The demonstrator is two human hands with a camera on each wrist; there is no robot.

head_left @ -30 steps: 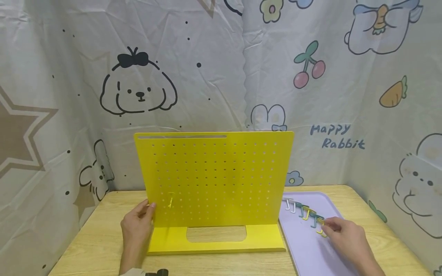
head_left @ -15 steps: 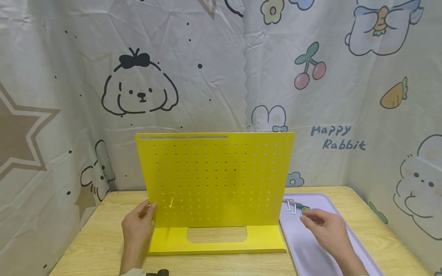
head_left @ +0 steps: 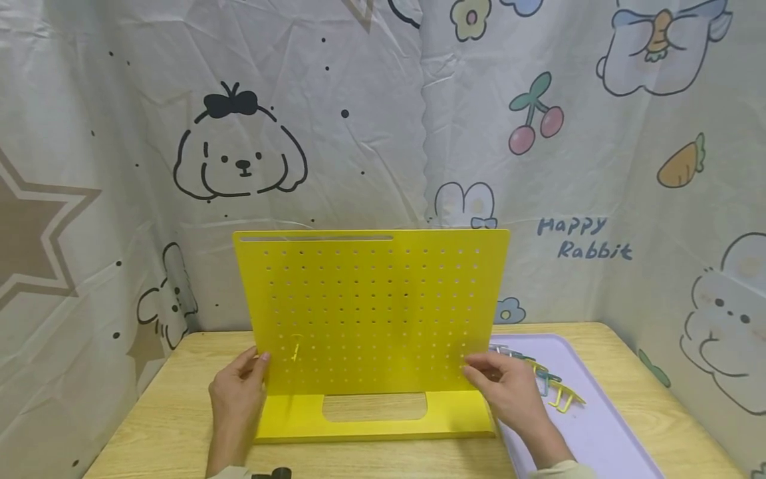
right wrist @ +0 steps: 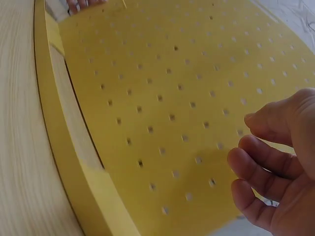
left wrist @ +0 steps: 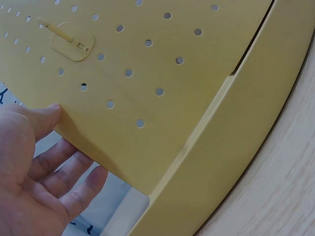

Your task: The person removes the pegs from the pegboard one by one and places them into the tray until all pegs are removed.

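A yellow pegboard (head_left: 371,293) stands upright on its base, rows of holes across its face. One yellow hook (head_left: 296,347) is mounted low on its left side; the left wrist view shows the hook's oval backplate (left wrist: 81,53). My left hand (head_left: 236,389) grips the board's left edge, thumb on the front and fingers (left wrist: 86,189) behind. At the lower right edge is my right hand (head_left: 509,389), fingers loosely bent. Nothing shows between its thumb (right wrist: 270,120) and fingers in the right wrist view.
To the right a lilac tray (head_left: 598,439) holds a slanting row of white, green and yellow hooks; a yellow hook (head_left: 565,396) lies nearest me. My right hand covers part of the row. A printed curtain (head_left: 359,133) hangs behind the wooden table (head_left: 161,406).
My right hand has moved left from the front yellow hook, over the row on the tray, to the board's right edge. My left hand has stayed on the left edge.
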